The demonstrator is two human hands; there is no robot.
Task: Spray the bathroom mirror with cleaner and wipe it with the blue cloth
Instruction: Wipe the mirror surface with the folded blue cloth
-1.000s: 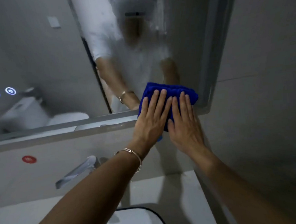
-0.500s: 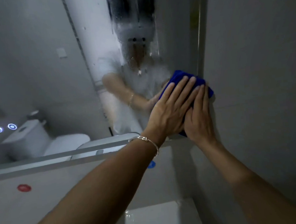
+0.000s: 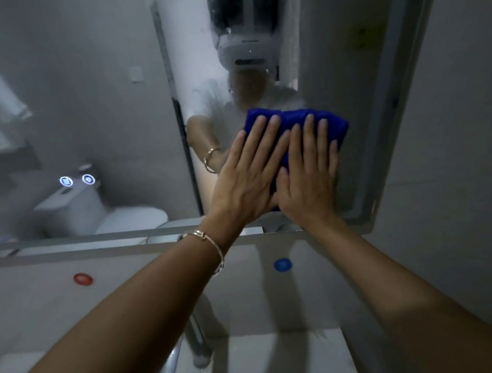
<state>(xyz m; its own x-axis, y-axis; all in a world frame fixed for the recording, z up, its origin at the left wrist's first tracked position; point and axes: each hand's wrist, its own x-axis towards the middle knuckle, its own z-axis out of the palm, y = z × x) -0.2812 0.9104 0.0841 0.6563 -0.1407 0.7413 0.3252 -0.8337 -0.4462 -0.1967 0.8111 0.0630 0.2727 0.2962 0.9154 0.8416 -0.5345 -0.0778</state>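
Both hands lie flat against the mirror (image 3: 107, 122), fingers straight and close together, pressing the cloth (image 3: 295, 121) to the glass; neither hand curls round it or pinches it. The left hand (image 3: 247, 175) covers the cloth's left half and the right hand (image 3: 310, 180) its right half, thumbs nearly touching. The blue shows mostly past the fingertips, and the heels of both palms sit below it, near the mirror's bottom edge.

The cloth is folded into a pad whose long axis runs left to right. It sits low on the glass and far to the right, its right end just beside the frame (image 3: 389, 121). That is what the next stroke turns on: there is hardly any glass left to the right or below, so the work lies up and to the left. A haze (image 3: 232, 58) of droplets and streaks sits on the glass straight above the pad, over the reflection.

The job looks to be in the wiping stage — no spray bottle is in view. The left hand is nearer the open glass and would lead a leftward sweep; an upward sweep takes both together. With flat palms only, even pressure matters, or the pad may slip out from under the fingers.
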